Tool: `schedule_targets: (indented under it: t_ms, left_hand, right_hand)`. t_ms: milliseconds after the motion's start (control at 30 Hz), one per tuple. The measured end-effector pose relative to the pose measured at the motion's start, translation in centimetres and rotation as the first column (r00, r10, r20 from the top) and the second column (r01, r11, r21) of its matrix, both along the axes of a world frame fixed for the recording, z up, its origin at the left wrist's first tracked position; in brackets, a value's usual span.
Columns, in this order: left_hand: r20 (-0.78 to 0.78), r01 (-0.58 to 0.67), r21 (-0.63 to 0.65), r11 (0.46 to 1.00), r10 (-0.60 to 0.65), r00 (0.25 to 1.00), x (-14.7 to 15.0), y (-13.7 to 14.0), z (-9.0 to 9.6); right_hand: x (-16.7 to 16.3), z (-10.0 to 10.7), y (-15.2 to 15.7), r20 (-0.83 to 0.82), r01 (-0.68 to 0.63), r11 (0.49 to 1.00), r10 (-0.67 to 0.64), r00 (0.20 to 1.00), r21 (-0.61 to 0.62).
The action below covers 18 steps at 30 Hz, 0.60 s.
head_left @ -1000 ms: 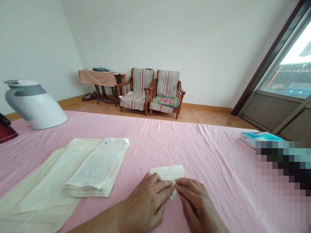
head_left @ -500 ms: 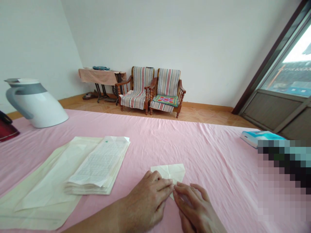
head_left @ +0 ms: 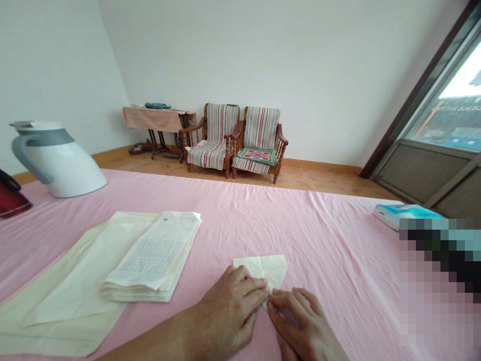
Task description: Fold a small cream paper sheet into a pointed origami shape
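A small folded sheet of pale paper (head_left: pixel 272 266) lies on the pink tablecloth, creased across its upper part. My left hand (head_left: pixel 229 306) rests over its left and near side, fingers together and pressing on it. From the right, my right hand (head_left: pixel 300 321) meets it with thumb and fingertips pinched at the near edge, where a narrow tip of the paper shows. The rest of the paper is hidden under my fingers. To the left lies a stack of gridded paper (head_left: pixel 150 255), beside larger loose pale sheets (head_left: pixel 82 271).
A white and grey jug (head_left: pixel 71 160) stands at the back left, with a red object (head_left: pixel 13 195) partly in view before it. A blue and white pack (head_left: pixel 406 213) lies at the right, next to a pixelated patch. Two wooden armchairs (head_left: pixel 214 135) stand beyond the table.
My right hand has shifted slightly down along the paper's near edge. My left hand stays nearly in place on the paper. The whole view has moved a little.
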<state>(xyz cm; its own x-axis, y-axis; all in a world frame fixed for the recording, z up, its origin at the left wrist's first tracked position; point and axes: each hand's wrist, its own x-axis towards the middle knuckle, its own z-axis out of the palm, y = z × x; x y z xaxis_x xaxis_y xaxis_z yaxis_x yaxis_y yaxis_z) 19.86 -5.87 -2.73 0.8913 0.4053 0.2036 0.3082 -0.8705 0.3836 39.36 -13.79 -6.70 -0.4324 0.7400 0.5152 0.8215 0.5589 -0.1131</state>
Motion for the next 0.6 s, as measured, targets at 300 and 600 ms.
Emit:
schedule_targets:
  t_ms: [300,600]
  left_hand:
    - [0.014,-0.003,0.006,1.000,0.002,1.000,-0.26,0.08,-0.19]
    - [0.016,-0.009,0.011,1.000,0.008,1.000,-0.17,0.00,-0.38]
  right_hand:
    - [0.18,0.57,-0.26,-0.296,-0.021,0.997,-0.001,0.955,-0.070]
    - [-0.30,0.66,0.09,-0.106,-0.033,0.999,0.030,0.994,-0.026]
